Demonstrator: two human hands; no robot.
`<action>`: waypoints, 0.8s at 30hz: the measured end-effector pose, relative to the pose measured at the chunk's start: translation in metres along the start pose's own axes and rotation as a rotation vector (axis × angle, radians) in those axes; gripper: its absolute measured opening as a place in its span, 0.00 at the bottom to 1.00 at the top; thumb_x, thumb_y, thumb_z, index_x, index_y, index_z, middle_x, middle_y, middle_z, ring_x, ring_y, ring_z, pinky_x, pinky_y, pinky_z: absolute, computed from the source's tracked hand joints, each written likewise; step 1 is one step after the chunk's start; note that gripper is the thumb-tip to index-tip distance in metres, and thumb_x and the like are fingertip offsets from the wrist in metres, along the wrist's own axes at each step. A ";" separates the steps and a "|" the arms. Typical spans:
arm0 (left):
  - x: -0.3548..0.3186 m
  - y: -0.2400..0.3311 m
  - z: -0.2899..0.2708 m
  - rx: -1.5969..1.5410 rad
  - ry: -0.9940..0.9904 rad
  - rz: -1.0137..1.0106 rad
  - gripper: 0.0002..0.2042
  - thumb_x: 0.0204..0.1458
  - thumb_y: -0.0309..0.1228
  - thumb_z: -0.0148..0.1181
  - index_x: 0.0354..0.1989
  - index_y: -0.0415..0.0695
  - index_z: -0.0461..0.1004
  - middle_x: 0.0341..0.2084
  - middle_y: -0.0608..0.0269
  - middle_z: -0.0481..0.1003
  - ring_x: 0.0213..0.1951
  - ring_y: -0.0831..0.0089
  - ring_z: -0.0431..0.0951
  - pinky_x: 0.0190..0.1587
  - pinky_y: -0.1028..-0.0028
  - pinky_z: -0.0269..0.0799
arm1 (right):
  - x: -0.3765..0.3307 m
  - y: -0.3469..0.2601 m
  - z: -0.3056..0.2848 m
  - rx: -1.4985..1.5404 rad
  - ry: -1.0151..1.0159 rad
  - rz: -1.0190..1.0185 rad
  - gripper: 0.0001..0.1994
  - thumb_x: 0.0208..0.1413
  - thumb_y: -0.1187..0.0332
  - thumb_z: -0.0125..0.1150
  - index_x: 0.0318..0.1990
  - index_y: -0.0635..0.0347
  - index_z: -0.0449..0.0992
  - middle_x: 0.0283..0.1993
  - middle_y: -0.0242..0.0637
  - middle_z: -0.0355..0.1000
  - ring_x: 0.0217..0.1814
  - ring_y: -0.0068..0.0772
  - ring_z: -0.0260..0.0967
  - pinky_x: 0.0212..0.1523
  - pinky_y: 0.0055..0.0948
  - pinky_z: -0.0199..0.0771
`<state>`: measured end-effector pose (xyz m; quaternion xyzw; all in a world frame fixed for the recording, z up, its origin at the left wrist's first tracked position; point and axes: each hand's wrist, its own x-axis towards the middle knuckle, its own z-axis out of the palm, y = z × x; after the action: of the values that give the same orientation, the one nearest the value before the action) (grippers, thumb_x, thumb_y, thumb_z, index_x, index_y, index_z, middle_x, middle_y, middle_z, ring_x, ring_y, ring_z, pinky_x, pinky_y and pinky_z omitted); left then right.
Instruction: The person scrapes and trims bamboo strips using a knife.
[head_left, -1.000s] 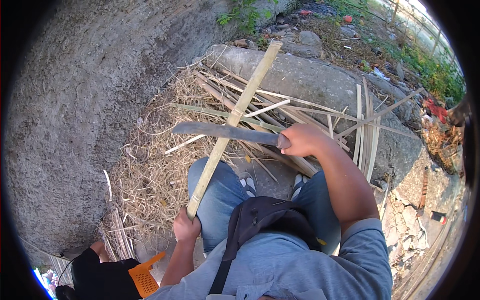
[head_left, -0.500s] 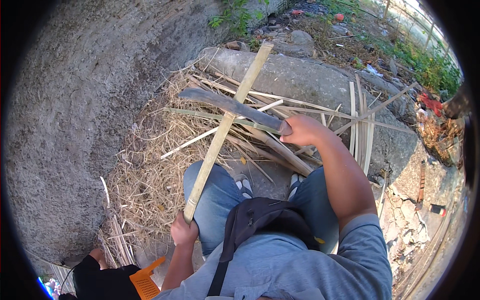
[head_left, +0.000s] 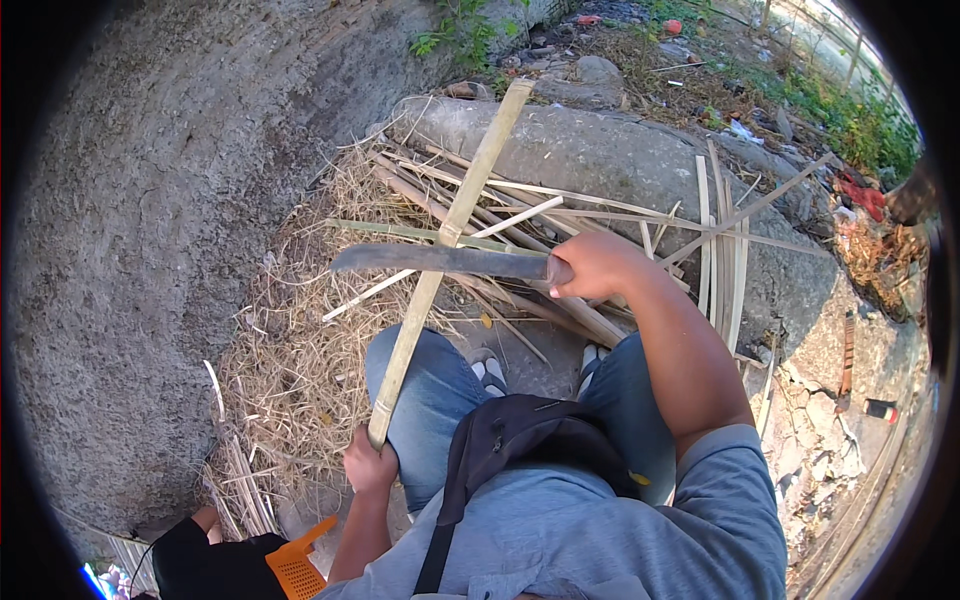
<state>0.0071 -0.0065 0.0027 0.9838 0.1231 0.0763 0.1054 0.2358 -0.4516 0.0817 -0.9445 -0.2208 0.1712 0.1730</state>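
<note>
My left hand (head_left: 371, 463) is closed round the near end of a long bamboo strip (head_left: 402, 352), beside my left knee. The strip slants up and away, its far end over the large stone. In my right hand (head_left: 598, 268) is the handle of a machete (head_left: 440, 261), gripped with closed fingers. Its long dark blade points left and lies crosswise over the middle of the strip, just below a node. I cannot tell whether the blade touches the strip or hovers over it.
Cut bamboo pieces (head_left: 590, 318) lie in a heap before my feet. Dry shavings (head_left: 300, 350) cover the ground on the left, by a rough wall (head_left: 130, 250). A large stone (head_left: 600, 150) lies beyond. At lower left are another person's dark sleeve (head_left: 205, 560) and an orange plastic item (head_left: 296, 568).
My right hand has drawn the machete nearer to me along the bamboo strip, and the blade now lies more level. The strip's far end has shifted slightly left; my left hand keeps its grip.
</note>
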 end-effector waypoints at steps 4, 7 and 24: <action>0.001 0.002 -0.003 0.001 -0.014 -0.007 0.14 0.40 0.26 0.56 0.38 0.38 0.73 0.23 0.40 0.76 0.28 0.38 0.78 0.36 0.46 0.74 | 0.003 0.015 0.000 0.047 0.055 0.103 0.22 0.52 0.49 0.69 0.45 0.56 0.80 0.44 0.47 0.79 0.51 0.53 0.76 0.50 0.48 0.75; 0.001 0.005 -0.003 -0.002 -0.010 -0.018 0.13 0.40 0.26 0.56 0.37 0.39 0.73 0.23 0.41 0.76 0.28 0.37 0.78 0.36 0.46 0.74 | 0.003 0.012 0.002 0.080 0.057 0.095 0.21 0.52 0.49 0.69 0.45 0.56 0.80 0.45 0.47 0.79 0.51 0.53 0.76 0.51 0.48 0.75; 0.000 0.003 -0.002 -0.016 -0.014 -0.027 0.14 0.40 0.26 0.55 0.38 0.39 0.74 0.24 0.41 0.77 0.29 0.38 0.79 0.37 0.47 0.74 | -0.001 0.010 -0.001 0.085 0.079 0.064 0.19 0.51 0.50 0.70 0.42 0.55 0.80 0.40 0.46 0.79 0.47 0.53 0.77 0.47 0.48 0.74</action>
<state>0.0077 -0.0088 0.0055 0.9817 0.1349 0.0687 0.1152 0.2388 -0.4613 0.0788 -0.9489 -0.1760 0.1484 0.2160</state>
